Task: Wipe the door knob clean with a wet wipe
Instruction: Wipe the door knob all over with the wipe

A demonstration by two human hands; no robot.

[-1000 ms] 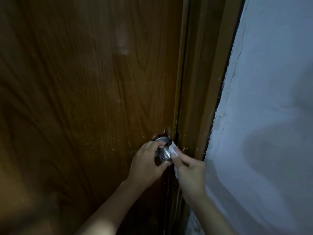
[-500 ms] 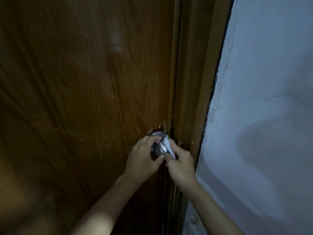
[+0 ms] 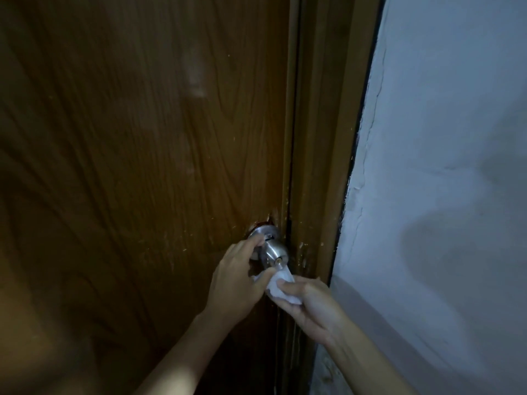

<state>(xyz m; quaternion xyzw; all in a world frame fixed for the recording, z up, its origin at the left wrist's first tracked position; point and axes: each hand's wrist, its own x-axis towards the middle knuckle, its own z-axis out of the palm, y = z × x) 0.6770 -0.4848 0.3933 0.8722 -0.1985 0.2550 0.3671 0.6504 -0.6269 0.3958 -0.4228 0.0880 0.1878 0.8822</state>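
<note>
Door knob (image 3: 273, 252) of brushed metal sits low on the brown wooden door (image 3: 142, 166), close to the door's edge and the frame (image 3: 319, 166), with its keyhole face turned toward the camera. The left hand (image 3: 236, 283) curls around it from the left: the forefinger reaches over the neck near the round backplate and the thumb comes in under the knob, so the hand grips the knob rather than resting open on it. The right hand (image 3: 310, 300) pinches the white wet wipe (image 3: 281, 286) between thumb and fingers, just below and to the right of the knob.

Half a second ago the wipe lay folded over the knob's right side and front, with the right hand pressed up against it. Now the right hand has dropped down and away, and the knob's face and upper side are bare and in plain sight. The wipe's upper corner seems still to touch the underside of the knob, though the dim light makes that contact hard to confirm.

My reading is that one stroke over the front has finished and the wipe is being shifted to the underside, or regathered for another pass. The neck and the part under the left hand's fingers likely remain unwiped, so the task looks partway done.
</note>
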